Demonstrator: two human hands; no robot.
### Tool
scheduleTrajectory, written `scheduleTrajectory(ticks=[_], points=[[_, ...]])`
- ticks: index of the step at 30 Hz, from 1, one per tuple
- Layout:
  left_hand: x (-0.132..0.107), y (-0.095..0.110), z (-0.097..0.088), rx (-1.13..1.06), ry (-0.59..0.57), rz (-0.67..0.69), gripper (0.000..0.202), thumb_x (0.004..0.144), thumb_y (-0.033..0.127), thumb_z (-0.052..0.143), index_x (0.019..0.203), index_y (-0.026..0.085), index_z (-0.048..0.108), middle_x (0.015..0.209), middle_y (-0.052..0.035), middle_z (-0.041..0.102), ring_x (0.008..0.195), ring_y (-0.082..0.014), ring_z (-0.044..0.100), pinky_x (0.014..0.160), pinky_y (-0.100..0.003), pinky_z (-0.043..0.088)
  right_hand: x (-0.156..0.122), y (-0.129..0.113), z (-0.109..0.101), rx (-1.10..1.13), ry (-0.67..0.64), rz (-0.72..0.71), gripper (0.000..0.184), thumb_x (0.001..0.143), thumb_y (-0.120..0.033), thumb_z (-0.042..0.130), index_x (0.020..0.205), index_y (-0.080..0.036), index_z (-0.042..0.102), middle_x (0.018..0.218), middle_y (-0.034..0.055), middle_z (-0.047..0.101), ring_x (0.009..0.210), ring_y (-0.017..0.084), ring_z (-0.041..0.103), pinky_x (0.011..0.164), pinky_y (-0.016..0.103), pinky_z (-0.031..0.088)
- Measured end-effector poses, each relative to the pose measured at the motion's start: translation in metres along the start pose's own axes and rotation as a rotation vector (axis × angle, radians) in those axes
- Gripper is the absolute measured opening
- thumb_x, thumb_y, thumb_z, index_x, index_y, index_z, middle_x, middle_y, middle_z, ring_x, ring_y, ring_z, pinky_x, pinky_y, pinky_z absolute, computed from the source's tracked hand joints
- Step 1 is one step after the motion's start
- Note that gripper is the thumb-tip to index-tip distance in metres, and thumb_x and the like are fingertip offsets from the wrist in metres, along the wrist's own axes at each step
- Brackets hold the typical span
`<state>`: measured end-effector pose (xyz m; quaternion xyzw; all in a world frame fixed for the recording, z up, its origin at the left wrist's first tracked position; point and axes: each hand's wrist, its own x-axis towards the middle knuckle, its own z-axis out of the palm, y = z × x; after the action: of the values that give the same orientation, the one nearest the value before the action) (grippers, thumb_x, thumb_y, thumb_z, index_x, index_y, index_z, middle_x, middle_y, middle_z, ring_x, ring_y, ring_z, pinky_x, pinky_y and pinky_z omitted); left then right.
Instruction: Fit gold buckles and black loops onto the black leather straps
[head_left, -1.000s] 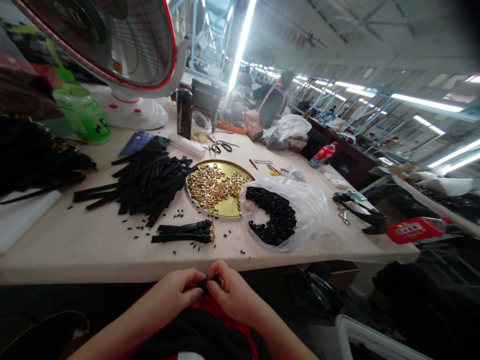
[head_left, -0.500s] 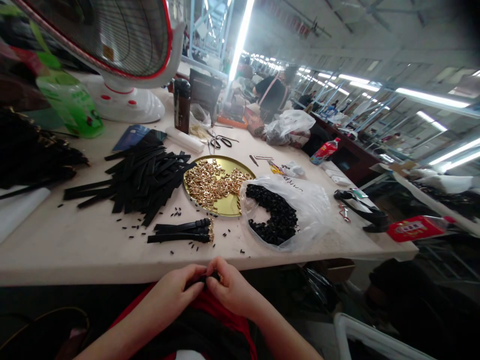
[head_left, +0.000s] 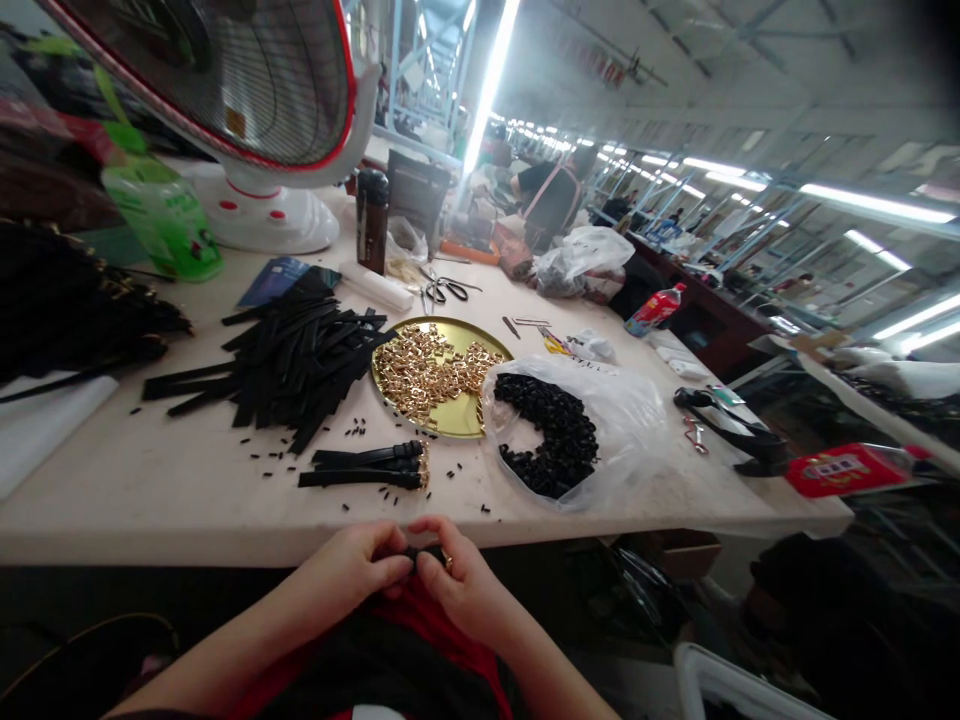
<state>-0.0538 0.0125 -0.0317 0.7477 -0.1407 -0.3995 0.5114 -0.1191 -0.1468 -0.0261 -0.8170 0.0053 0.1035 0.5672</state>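
Note:
My left hand (head_left: 352, 570) and my right hand (head_left: 461, 580) meet below the table's front edge, fingers pinched together on a short black strap (head_left: 421, 553) with a gold buckle. Just beyond them on the table lie a few finished black straps with gold buckles (head_left: 367, 466). Farther back sits a pile of loose black straps (head_left: 289, 355). A gold round tray (head_left: 459, 418) holds several gold buckles (head_left: 424, 370). To its right an opened clear plastic bag (head_left: 630, 420) holds small black loops (head_left: 555, 435). Tiny black bits are scattered over the tabletop.
A red-rimmed white fan (head_left: 255, 120), a green bottle (head_left: 161, 215), a dark flask (head_left: 372, 220) and scissors (head_left: 444, 288) stand at the back. Black goods (head_left: 67, 310) are heaped at left. A red packet (head_left: 851, 468) lies at right. Another person (head_left: 551, 200) works far down the table.
My hands stay together on the strap, with small finger shifts; a gold buckle now shows at my right fingers. The view has shifted slightly.

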Motion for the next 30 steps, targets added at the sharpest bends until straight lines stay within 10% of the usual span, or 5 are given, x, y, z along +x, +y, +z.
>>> scheduleTrajectory(ticks=[15,23,30], points=[[-0.009,-0.011,0.001,-0.222,-0.034,-0.005,0.022,0.067,0.035,0.060,0.066,0.019,0.045,0.055,0.0059,0.058,0.053,-0.0127,0.055,0.051,-0.023,0.039,-0.002,-0.011,0.001,-0.064,-0.031,-0.070,0.032,0.081,-0.019,0.044,0.112,-0.023,0.048,0.068,-0.0031,0.050,0.059,0.012,0.044,0.058,0.024,0.035],[-0.017,0.010,-0.020,-0.229,-0.141,0.050,0.022,0.071,0.033,0.057,0.085,0.016,0.057,0.077,0.0012,0.064,0.061,-0.0111,0.055,0.059,-0.023,0.042,0.011,-0.011,0.008,0.501,-0.139,0.035,0.044,0.078,-0.045,0.049,0.112,-0.019,0.040,0.051,-0.0090,0.035,0.045,0.008,0.030,0.044,0.020,0.023],[-0.015,0.007,-0.012,-0.156,-0.011,0.006,0.018,0.070,0.034,0.056,0.072,0.016,0.055,0.059,0.0051,0.056,0.049,-0.0089,0.047,0.050,-0.021,0.036,0.005,-0.014,-0.001,0.253,-0.166,0.004,0.035,0.082,-0.037,0.049,0.113,-0.023,0.047,0.061,-0.0053,0.041,0.051,0.008,0.034,0.048,0.020,0.027]])
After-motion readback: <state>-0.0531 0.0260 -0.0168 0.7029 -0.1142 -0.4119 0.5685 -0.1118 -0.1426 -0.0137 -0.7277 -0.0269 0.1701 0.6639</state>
